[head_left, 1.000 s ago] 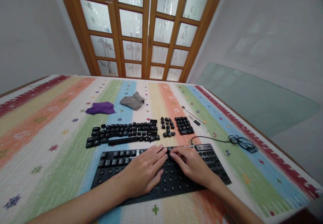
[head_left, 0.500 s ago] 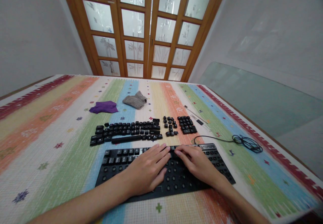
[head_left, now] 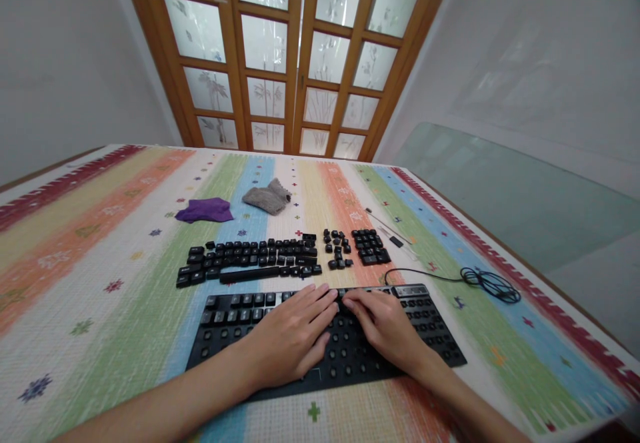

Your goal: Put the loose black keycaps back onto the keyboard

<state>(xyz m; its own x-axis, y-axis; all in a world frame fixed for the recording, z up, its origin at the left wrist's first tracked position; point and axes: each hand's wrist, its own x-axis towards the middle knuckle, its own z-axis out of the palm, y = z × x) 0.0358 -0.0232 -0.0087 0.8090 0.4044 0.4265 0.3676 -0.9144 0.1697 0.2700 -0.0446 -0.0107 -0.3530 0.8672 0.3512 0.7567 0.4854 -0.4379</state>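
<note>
A black keyboard (head_left: 345, 353) lies in front of me. Its top rows at the left carry keycaps, while the lower rows and right side show bare switches. Across its middle rests my left hand (head_left: 295, 330), palm down with fingers stretched out towards the top row. My right hand (head_left: 383, 320) is at the top row just right of those fingertips, thumb and index finger pinched together. Whatever sits in that pinch is too small and hidden to make out. Behind the keyboard, loose black keycaps (head_left: 260, 256) lie in rows, including a long space bar (head_left: 250, 274).
Further back are a purple cloth (head_left: 205, 210) and a grey cloth (head_left: 269, 196). A thin brush-like stick (head_left: 387, 224) and a small black piece (head_left: 397, 242) lie at the right. The keyboard's cable (head_left: 490, 284) is coiled beside them on the striped tablecloth (head_left: 125, 336).
My right hand has shifted slightly left and down, its thumb and index finger still pinched at the top row. The left hand keeps its place.
</note>
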